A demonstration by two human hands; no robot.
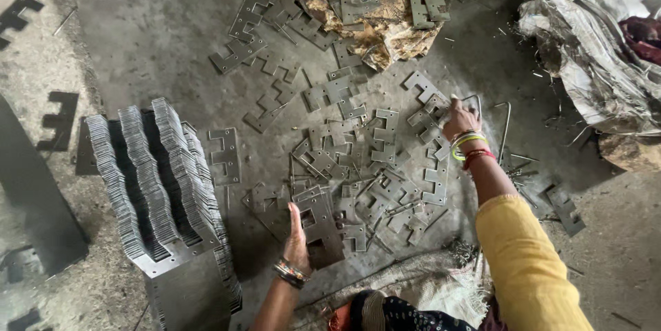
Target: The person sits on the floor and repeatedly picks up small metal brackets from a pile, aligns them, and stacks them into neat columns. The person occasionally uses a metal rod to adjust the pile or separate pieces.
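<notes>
Stacks of stamped metal plates (162, 179) standing on edge at far left on the grey concrete floor (158, 42), fanned in tight rows and well apart from the hands. Just right of them, lying flat and alone, one notched plate (225, 155). Further right, left hand (297, 238) low in view, bangles at the wrist, palm and thumb pressed against a small upright bundle of plates (320, 224), fingers mostly hidden behind it, so closed around the bundle as far as can be told. Beyond, towards the centre, loose notched plates (365, 159) scattered flat and overlapping across the floor, more heaped over a crumpled brown sheet (385, 31) at the top. Right hand (459, 119) stretched out from a yellow sleeve (527, 262), bangles at the wrist, fingers curled down onto a plate at the scatter's right edge, beside a bent wire hook (506, 128); grip on it too small to judge. Crumpled grey sacking (592, 55) at far right.
</notes>
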